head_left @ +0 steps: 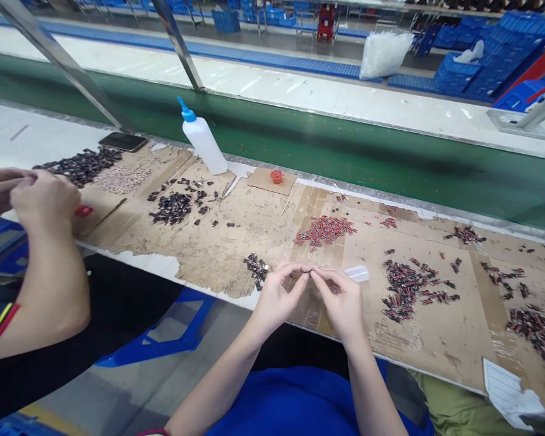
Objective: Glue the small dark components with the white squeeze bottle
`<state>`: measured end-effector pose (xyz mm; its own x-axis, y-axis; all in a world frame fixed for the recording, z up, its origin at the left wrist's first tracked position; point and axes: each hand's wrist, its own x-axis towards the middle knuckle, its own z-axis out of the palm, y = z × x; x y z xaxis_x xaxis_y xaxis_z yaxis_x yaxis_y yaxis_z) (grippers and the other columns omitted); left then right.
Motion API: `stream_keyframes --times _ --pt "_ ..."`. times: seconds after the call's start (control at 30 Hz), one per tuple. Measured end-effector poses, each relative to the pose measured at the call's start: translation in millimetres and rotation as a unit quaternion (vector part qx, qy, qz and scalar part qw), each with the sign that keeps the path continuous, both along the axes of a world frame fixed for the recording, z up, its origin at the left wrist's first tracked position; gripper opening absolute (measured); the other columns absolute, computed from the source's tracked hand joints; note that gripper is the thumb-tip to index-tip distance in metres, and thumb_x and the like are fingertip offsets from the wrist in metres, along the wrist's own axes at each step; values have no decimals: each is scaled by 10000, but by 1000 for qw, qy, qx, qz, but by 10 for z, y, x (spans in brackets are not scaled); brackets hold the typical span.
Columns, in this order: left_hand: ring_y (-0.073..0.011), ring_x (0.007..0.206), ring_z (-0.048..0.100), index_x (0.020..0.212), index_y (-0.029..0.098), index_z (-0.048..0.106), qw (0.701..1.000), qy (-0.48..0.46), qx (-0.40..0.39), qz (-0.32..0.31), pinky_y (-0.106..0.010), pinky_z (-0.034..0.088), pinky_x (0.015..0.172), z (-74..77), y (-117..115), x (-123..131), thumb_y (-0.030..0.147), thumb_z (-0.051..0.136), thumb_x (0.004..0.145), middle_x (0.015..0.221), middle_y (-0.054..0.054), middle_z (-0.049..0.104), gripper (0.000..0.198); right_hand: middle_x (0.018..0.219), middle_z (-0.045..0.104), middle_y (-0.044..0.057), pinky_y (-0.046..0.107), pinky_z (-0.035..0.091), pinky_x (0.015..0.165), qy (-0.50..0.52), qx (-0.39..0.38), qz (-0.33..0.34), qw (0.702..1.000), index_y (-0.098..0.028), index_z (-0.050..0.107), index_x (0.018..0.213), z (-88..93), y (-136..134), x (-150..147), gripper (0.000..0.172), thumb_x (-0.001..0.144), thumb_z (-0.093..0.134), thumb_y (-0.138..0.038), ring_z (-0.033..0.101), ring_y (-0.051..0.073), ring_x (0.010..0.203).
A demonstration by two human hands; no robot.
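Over the table's near edge, my left hand and my right hand meet fingertip to fingertip. Both are pinched on one small dark part, too tiny to make out in detail. Just left of my left hand lies a little pile of black and metallic parts. A clear plastic tube rests beside my right hand. Beyond my hands is a heap of small red parts. To the right spreads a larger heap of black-and-red pieces.
A co-worker's hands work at the left. A white squeeze bottle with a blue tip stands near the back edge, beside a pile of black parts. A red cap sits on cardboard. Behind runs a green conveyor belt.
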<state>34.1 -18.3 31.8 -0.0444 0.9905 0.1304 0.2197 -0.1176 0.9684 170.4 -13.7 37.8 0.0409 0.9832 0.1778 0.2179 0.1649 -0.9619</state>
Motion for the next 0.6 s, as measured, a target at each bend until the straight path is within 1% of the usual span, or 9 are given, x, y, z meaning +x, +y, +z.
stream_keyframes --times 0.1,0.2,0.27,0.33,0.37,0.4,0.43,0.5,0.6 --pt "-196 922 674 900 173 699 1000 7 -10 -12 -330 523 893 -8 -12 62 230 587 847 916 -77 726 137 823 744 71 334 570 713 22 -32 -9 999 -209 755 783 3 -26 31 149 785 668 -330 693 209 805" --pt "-203 950 678 938 183 689 998 10 -14 -57 -340 517 900 -6 12 130 246 573 872 970 -85 729 148 854 744 80 328 581 686 31 -53 -44 997 -199 750 807 -11 -65 118 184 762 691 -367 700 216 808" --pt "-219 1045 658 1113 205 640 994 27 -8 -109 -379 476 969 5 54 115 254 577 883 1044 -93 727 243 856 746 84 336 583 693 22 -55 -75 995 -193 746 819 -31 -92 244 210 747 703 -386 702 215 781" --pt "-233 1177 595 1339 248 481 987 73 7 -141 -443 386 1061 13 112 18 247 589 886 1138 -97 708 465 846 744 89 346 581 699 -1 -55 -130 990 -183 739 825 -51 -120 433 252 734 704 -415 698 212 738" --pt "-236 1218 565 1399 269 405 985 105 19 -139 -473 345 1085 11 143 -58 235 585 889 1187 -99 689 542 851 742 95 349 578 698 -22 -54 -172 983 -177 734 831 -58 -136 543 277 730 700 -433 694 211 725" --pt "-238 1229 552 1411 285 383 982 143 32 -123 -495 326 1086 3 171 -145 218 568 897 1225 -95 671 551 878 738 106 351 573 702 -48 -52 -219 973 -172 730 836 -61 -151 656 301 727 695 -450 691 210 722" --pt "-238 1218 553 1395 295 405 975 188 39 -111 -513 316 1079 -11 195 -233 188 543 902 1238 -86 663 523 917 731 120 353 567 692 -79 -51 -266 959 -167 728 854 -61 -166 764 327 727 686 -465 685 204 695" --pt "-236 1156 576 1243 287 563 954 273 58 -110 -518 325 1052 -54 229 -383 108 492 896 1178 -66 688 397 968 716 139 360 559 678 -136 -56 -312 939 -160 726 870 -61 -184 941 356 727 666 -481 674 200 661" --pt "-240 1111 579 1042 260 676 920 350 80 -154 -483 360 1016 -141 252 -473 76 505 872 1031 -50 726 303 933 712 132 386 548 695 -200 -45 -315 927 -165 725 867 -103 -163 1066 346 749 625 -475 652 200 634"
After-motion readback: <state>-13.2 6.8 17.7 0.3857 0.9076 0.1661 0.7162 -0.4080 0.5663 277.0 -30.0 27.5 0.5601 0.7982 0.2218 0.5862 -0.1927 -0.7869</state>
